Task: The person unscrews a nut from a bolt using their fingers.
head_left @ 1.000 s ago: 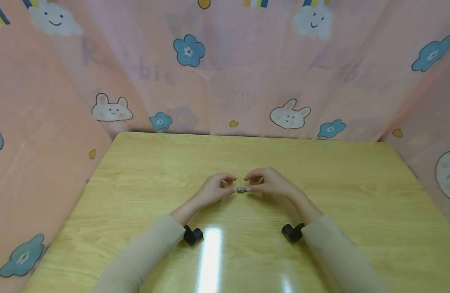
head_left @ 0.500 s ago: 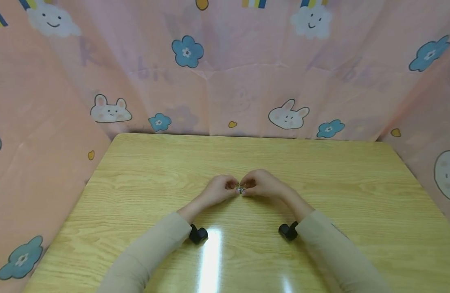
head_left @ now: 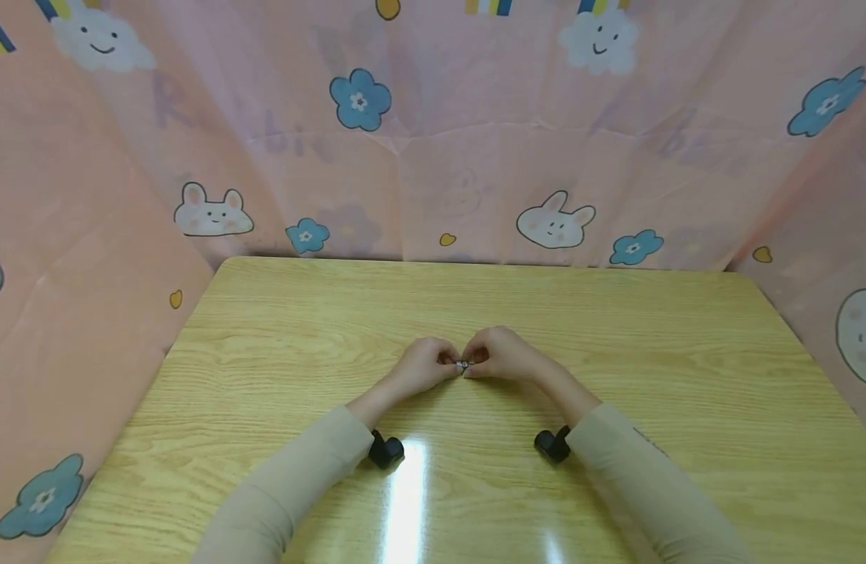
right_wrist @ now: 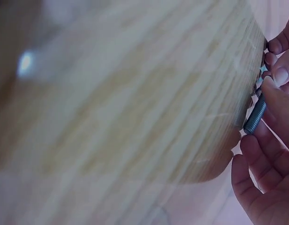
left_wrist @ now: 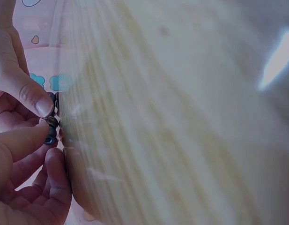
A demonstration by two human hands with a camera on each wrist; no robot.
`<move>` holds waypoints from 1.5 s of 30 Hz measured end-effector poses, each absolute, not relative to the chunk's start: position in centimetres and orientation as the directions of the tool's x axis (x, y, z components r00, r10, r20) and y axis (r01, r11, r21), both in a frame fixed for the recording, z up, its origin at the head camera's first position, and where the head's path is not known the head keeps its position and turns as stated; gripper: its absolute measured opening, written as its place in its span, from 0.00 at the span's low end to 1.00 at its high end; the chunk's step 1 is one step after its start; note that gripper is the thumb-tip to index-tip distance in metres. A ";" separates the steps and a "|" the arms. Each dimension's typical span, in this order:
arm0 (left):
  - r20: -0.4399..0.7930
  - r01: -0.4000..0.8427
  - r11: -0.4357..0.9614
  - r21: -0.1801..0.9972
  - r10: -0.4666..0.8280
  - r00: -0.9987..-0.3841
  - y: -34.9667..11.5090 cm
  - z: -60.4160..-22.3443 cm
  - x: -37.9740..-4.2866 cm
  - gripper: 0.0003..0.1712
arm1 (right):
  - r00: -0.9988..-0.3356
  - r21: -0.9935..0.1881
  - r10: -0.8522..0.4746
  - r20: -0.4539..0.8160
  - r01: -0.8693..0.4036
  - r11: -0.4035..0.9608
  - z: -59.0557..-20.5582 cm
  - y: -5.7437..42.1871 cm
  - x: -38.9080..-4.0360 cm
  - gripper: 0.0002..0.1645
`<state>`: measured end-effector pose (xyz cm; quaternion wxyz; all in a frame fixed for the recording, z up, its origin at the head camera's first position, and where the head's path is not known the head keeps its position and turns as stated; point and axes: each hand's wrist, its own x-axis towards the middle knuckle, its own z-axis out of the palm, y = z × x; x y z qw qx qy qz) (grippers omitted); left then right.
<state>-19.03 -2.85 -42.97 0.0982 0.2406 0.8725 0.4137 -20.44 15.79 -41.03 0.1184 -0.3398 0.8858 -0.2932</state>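
Near the middle of the table (head_left: 320, 313), my left hand (head_left: 422, 366) and right hand (head_left: 501, 354) meet at a small metal bolt (head_left: 463, 364). The right wrist view shows its grey threaded shank (right_wrist: 255, 116) sticking out past my right thumb and fingers, which pinch it. Dark, rounded metal parts of the bolt (left_wrist: 51, 122) show between the fingertips in the left wrist view, with a hollow end facing down. My left thumb and index finger pinch the other end. Fingertips hide the middle of the bolt.
A pink cloth (head_left: 418, 172) printed with flowers, clouds and rabbits hangs behind the table and at both sides. Black wrist cameras jut inward from both sleeves, one at the left (head_left: 386, 451), one at the right (head_left: 551, 446). Light glares off the front tabletop.
My left hand, its fingers spread beside the bolt one second ago, has moved right and pinches it. My right hand has shifted slightly left. Little differs over the last half second.
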 end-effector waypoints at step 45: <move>0.055 0.177 0.222 0.959 0.466 -0.883 -3.4 -39.9 -16.9 0.11 | -0.857 -0.975 -0.505 -0.102 -0.015 0.223 -39.4 17.0 -18.3 0.15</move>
